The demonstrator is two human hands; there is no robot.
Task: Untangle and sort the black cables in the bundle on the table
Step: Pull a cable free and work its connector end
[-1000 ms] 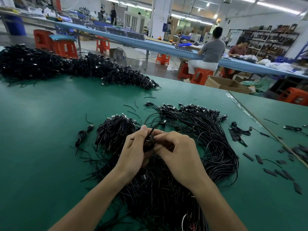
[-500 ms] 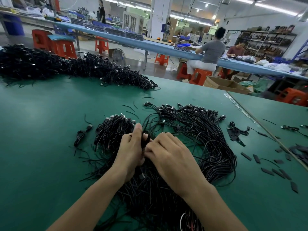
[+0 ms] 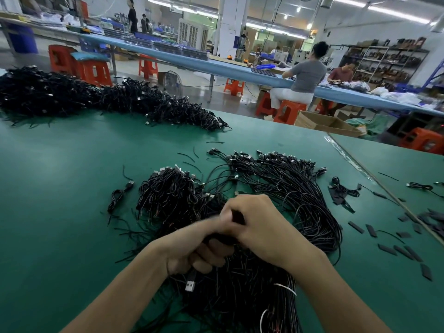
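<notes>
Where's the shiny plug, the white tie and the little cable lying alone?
plug [image 3: 190, 286], head view, its metal end.
white tie [image 3: 286, 288], head view, middle of the strip.
lone cable [image 3: 115, 200], head view, its coiled part.

Bright overhead strip lighting; wide-angle edge distortion; left hand [image 3: 192, 246] motion-blurred.

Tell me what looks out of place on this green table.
Small flat black strips lie scattered across the green table right of the tangled black cable bundle, and one coiled black cable sits alone to its left. Short black wire offcuts are strewn beyond it.
</notes>
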